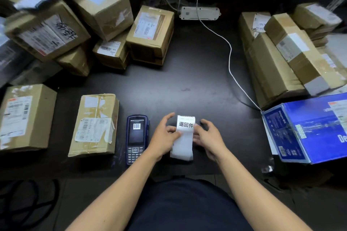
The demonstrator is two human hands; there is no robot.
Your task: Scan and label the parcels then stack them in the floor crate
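Low in the frame's centre, the left hand [165, 137] and right hand [208, 137] both pinch a white label strip [185, 137] printed "退回件", beside a blue handheld scanner [136, 139] showing a barcode.

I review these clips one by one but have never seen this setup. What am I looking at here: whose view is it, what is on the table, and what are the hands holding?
There is no machine. A person wears a camera on the head, so the single picture looks down at their own arms. Both hands work a strip of white labels printed with black characters: the left hand pinches its left edge, the right hand its right edge. Beside the left hand a blue handheld scanner lies on the dark table, a barcode on its screen. Brown cardboard parcels are piled at both sides, with a blue box at right. A white power strip lies at the back.
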